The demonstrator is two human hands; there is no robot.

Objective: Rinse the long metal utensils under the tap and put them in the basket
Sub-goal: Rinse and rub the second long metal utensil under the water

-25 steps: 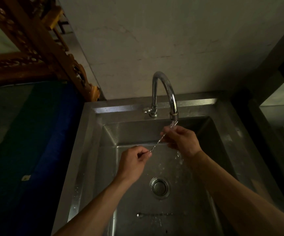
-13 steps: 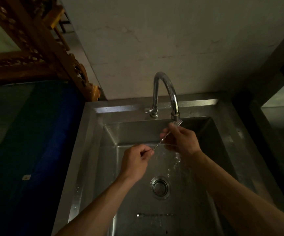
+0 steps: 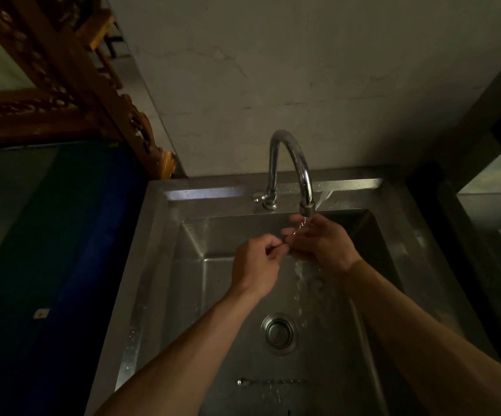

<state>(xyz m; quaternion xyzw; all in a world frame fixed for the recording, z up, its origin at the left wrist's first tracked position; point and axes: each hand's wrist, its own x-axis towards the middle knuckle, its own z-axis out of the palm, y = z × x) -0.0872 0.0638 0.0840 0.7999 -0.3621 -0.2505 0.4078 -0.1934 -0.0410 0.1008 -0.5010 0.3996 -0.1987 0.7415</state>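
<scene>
A thin twisted metal utensil slants up to the spout of the curved chrome tap, with water running over it. My left hand pinches its lower end. My right hand grips its upper part just under the spout. A second long twisted utensil lies flat on the sink floor near the front. No basket is in view.
The steel sink has a round drain in the middle of its floor. A dark blue surface lies to the left, under a carved wooden frame. Steel shelves stand to the right.
My left hand has moved up and right toward my right hand, so less of the utensil shows between them. The utensil's top has stayed under the spout.
</scene>
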